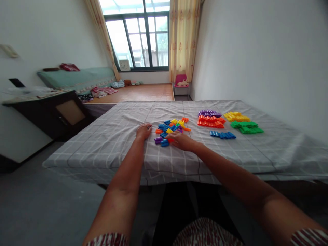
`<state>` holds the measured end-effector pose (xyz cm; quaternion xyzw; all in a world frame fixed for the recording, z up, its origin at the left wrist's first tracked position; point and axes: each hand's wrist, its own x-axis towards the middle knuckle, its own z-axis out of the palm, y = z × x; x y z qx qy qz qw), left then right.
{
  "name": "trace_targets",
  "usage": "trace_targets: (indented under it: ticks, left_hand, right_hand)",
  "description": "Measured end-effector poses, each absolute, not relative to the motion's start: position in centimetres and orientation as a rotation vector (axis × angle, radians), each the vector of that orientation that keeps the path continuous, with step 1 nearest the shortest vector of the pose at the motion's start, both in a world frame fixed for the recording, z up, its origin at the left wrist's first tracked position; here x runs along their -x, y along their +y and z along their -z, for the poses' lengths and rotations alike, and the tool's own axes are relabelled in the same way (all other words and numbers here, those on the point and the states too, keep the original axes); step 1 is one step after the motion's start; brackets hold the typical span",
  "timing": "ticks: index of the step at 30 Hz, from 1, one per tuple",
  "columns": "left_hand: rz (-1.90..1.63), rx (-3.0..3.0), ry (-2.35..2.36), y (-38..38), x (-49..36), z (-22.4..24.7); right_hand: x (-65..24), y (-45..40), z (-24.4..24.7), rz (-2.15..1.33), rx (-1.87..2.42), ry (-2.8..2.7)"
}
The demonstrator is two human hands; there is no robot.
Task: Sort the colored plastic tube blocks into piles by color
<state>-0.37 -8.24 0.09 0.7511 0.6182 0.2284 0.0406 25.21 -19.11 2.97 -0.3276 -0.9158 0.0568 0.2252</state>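
Observation:
A loose pile of small plastic pieces (164, 127) in blue, yellow, orange, purple and green lies on the table. Just left of it, my left hand (144, 131) rests on the cloth, holding nothing, with its fingers loosely bent and apart. My right hand (180, 140) reaches over the near right side of the pile, fingers pointing down and closed on an orange plastic piece (170, 140), which they partly cover. Purple pieces (158, 139) and a blue piece (164, 143) lie beside these fingertips. Some of the pile is hidden behind my right hand.
Rows grouped by colour lie on the right: purple (209, 113), orange (211, 121), blue (222, 135), yellow (236, 117) and green (246, 127). A grey checked cloth (115, 147) covers the table. Behind stand a wooden platform (146, 92) and a pink chair (180, 79).

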Motion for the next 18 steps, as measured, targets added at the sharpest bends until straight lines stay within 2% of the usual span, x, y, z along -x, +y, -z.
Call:
trace_targets:
  ticks: [6,14,18]
  left_hand:
    - [-0.728,-2.330,1.900,-7.8,0.6,0.3]
    - [-0.717,-2.367,1.877,-6.6,1.0,1.0]
    - [-0.699,-2.376,1.889,-6.5,1.1,1.0]
  right_hand:
    - [-22.2,-18.7,-3.2,-0.048,0.960,-2.557]
    - [-25.0,-18.4,-2.6,-0.377,1.081,-2.273]
    - [-25.4,-18.3,-2.0,-0.376,0.956,-2.405]
